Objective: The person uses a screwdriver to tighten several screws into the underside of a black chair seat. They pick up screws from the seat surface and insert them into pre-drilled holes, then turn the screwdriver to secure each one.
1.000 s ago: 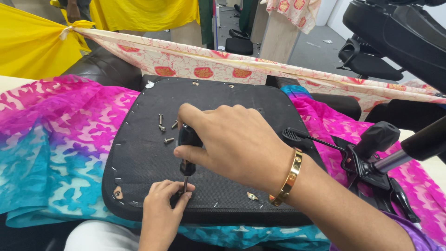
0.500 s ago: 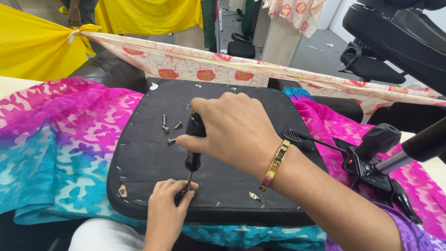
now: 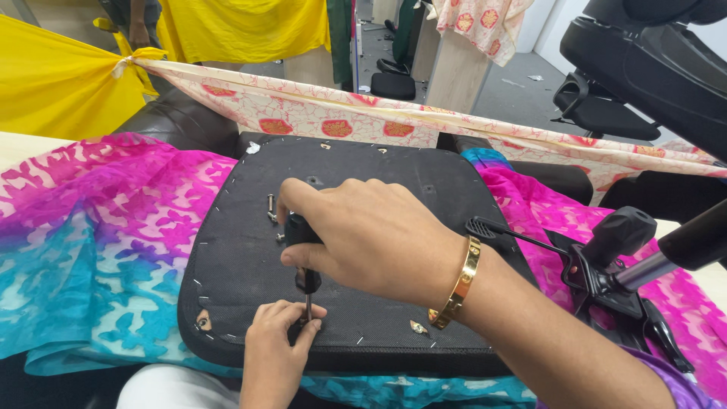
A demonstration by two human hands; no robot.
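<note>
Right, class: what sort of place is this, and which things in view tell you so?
Probably a workshop where office chairs are put together or repaired: an upturned black seat base lies on patterned cloth, the right hand drives a screwdriver, and finished office chairs stand behind.

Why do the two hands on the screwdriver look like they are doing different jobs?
The right hand wraps its whole fist round the black screwdriver handle, up high; the left hand only pinches the thin metal shaft with its fingertips, down low. The right wrist wears a gold bangle; the left shows none. Both are over the black upholstered seat panel.
</note>
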